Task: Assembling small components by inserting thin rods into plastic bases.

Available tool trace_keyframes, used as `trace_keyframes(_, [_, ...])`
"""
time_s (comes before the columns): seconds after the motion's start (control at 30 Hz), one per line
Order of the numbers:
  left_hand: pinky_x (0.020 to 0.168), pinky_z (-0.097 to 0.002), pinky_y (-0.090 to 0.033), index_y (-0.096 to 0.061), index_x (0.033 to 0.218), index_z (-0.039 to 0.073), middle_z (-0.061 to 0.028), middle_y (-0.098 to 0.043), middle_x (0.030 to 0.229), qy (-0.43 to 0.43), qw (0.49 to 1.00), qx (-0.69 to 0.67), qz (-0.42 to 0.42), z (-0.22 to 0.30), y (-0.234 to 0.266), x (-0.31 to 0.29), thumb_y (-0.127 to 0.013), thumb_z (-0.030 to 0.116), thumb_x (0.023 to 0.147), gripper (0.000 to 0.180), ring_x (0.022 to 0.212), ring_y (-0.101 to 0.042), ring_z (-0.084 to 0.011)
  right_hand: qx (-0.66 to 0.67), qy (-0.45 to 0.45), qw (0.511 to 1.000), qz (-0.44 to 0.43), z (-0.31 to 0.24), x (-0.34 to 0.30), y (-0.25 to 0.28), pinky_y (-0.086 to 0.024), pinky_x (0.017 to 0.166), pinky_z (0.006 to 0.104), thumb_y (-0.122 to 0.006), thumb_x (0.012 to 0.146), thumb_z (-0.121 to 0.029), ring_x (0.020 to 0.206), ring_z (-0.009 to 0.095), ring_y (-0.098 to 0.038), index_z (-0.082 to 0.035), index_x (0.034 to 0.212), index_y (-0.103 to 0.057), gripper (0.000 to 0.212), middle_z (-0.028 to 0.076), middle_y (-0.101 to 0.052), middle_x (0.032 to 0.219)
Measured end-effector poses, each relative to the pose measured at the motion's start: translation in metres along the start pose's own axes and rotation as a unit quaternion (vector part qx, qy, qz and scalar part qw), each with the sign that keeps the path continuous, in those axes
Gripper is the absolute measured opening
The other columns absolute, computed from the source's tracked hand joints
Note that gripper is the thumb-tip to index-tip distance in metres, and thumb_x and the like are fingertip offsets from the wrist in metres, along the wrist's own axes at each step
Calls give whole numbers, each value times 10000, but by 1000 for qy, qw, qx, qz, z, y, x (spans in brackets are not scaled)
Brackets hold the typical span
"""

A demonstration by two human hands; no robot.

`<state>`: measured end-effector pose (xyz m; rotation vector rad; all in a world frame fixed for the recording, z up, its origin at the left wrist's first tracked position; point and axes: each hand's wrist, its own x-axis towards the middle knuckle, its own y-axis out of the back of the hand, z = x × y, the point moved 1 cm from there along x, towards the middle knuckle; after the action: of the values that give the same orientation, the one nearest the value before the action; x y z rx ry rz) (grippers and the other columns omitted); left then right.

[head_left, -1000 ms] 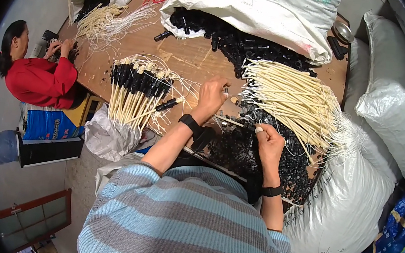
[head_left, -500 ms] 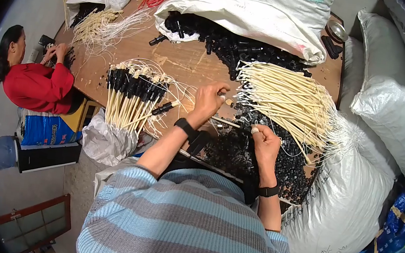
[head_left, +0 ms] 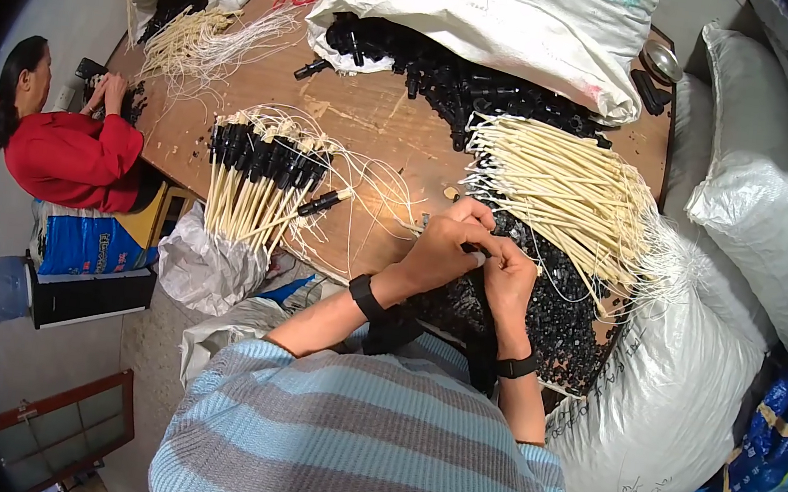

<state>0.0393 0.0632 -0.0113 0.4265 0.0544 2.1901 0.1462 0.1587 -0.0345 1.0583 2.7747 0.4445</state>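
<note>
My left hand (head_left: 447, 250) and my right hand (head_left: 509, 283) meet over a heap of small black parts (head_left: 563, 338), their fingertips pinched together. A white wrap shows on a thumb between them. What they pinch is small and hidden by the fingers. Thin white cord (head_left: 545, 281) loops out beside my right hand. Right of my hands lies a large bundle of cream rods (head_left: 556, 192) with white cords at their ends. On the left stands a bunch of cream rods with black sleeves (head_left: 262, 168), one sleeved rod (head_left: 321, 204) leaning across it.
A white woven sack (head_left: 496, 34) spills black fittings (head_left: 470, 94) at the table's back. Full white sacks (head_left: 669, 394) crowd the right side. Further left, a person in red (head_left: 74, 156) works beside more corded rods (head_left: 184, 42). A metal bowl (head_left: 661, 61) sits at the back right.
My left hand has moved right and down to meet my right hand, which has barely moved. The pale rod seen between the hands is now hidden behind them.
</note>
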Motion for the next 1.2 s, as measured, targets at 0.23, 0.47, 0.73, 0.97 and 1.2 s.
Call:
trace_keyframes(0.23, [715,-205,-466,-709,922,21,-6,-621,880,136,988,-70,8,0,15,0,-603,-117,720,267,816,-584,-79,-151,108,980,66,-10,-3,1,-444,525,281,-646,843,-47,564,150,-591,-30,937,-697,108,86,-630,668])
trace_keyframes(0.47, [599,-181,-413,-693,895,8,28,-629,823,176,979,-97,24,-20,13,-5,-636,-76,729,194,706,-530,-33,-216,244,940,104,-11,-7,-9,-467,519,316,-685,833,-80,553,227,-613,-59,953,-703,123,120,-635,681])
trace_keyframes(0.73, [621,-320,-478,-698,739,66,-82,-624,722,58,985,148,74,-12,25,4,-656,-29,627,153,706,-602,-227,-82,167,981,47,-18,-6,2,-373,453,261,-729,814,-86,460,114,-432,-81,960,-705,148,54,-517,559])
trace_keyframes(0.97, [726,-374,-491,-687,912,85,-74,-673,828,-179,952,246,25,16,21,17,-689,-4,612,313,808,-637,-274,249,-233,926,-159,-11,1,25,-289,462,201,-666,876,-81,501,22,-365,18,1005,-694,165,-74,-531,625])
trace_keyframes(1.2, [731,-382,-518,-675,981,70,-118,-679,900,70,949,224,-213,3,38,9,-712,19,617,369,839,-651,-328,-362,272,889,-65,-32,-17,21,-428,479,312,-627,799,-35,479,192,-533,-131,1145,-682,363,19,-584,638])
